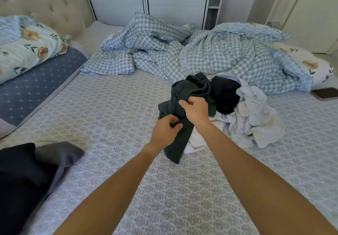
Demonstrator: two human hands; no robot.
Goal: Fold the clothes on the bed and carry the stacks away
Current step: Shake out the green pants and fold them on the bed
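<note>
Dark green garment (182, 95) hangs bunched, long end pointing down toward me; left hand (164, 131) and right hand (196, 111) both pinch it above the bed (109, 115).

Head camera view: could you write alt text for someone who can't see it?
Both hands, left hand and right hand, grip a dark green garment lifted from a pile of white clothes on a patterned bed, a checked duvet behind.
</note>
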